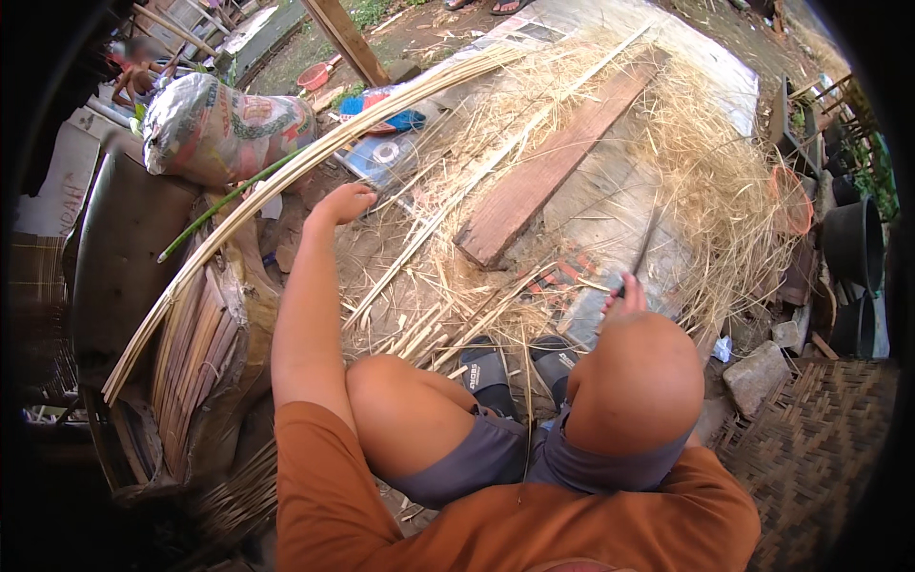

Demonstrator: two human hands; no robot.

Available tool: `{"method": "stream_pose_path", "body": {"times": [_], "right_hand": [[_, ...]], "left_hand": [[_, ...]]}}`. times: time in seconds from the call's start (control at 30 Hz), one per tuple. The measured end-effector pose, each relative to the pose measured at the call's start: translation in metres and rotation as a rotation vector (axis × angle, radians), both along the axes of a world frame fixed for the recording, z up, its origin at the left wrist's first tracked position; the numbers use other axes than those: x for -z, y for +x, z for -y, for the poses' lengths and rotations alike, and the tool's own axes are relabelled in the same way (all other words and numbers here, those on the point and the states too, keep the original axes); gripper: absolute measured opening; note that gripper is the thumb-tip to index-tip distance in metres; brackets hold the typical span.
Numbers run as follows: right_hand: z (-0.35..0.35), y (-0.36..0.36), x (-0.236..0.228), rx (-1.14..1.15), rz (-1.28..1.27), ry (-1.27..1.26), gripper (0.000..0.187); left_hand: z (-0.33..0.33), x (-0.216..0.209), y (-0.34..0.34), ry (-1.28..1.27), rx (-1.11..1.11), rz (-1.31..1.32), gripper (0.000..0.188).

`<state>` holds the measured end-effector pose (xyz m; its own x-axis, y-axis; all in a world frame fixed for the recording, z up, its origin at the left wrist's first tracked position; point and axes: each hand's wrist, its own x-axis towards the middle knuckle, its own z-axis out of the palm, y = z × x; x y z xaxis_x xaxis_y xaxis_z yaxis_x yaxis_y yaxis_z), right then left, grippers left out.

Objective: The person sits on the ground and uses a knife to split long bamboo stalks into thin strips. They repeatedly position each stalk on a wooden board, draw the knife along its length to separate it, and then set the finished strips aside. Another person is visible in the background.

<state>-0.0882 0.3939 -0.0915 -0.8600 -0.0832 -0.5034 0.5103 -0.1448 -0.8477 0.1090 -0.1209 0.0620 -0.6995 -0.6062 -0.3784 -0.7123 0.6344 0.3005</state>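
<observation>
My right hand (pixel 624 297), beside my raised right knee, grips a knife (pixel 648 243) by its dark handle, the thin blade pointing up and away. Farther left, my left hand (pixel 349 203) is stretched out with its fingers curled in. I cannot make out whether anything is inside it. Just beyond that hand, a bundle of long pale bamboo strips (pixel 276 183) slants from lower left to upper middle. A brown wooden plank (pixel 562 157) lies between my hands, one long pale strip (pixel 496 164) along its left side. Loose strips (pixel 429 329) lie in front of my feet.
Curly shavings (pixel 724 205) heap around the plank's right side. A stuffed sack (pixel 224 129) and a green stick (pixel 229 202) are at the left, above stacked wood slats (pixel 195 348). Black buckets (pixel 851 243), a stone (pixel 756 377) and a woven mat (pixel 810 458) lie right. Another person sits far left.
</observation>
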Motion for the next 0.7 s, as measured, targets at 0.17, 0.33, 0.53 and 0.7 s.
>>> {"method": "stream_pose_path", "body": {"times": [0.17, 0.33, 0.53, 0.7], "right_hand": [[0.078, -0.043, -0.071, -0.638, -0.485, -0.284, 0.036], [0.134, -0.073, -0.063, -0.749, -0.733, -0.089, 0.035], [0.118, -0.099, 0.003, -0.798, 0.056, 0.05, 0.03], [0.105, -0.048, 0.006, -0.709, -0.005, -0.051, 0.033]], "left_hand": [[-0.008, -0.002, 0.002, -0.002, -0.043, -0.026, 0.05], [0.02, 0.017, 0.049, 0.032, -0.174, 0.037, 0.052], [0.003, 0.026, 0.063, 0.126, -0.337, 0.222, 0.047], [0.039, 0.063, 0.105, -0.004, -0.161, 0.27, 0.043]]}}
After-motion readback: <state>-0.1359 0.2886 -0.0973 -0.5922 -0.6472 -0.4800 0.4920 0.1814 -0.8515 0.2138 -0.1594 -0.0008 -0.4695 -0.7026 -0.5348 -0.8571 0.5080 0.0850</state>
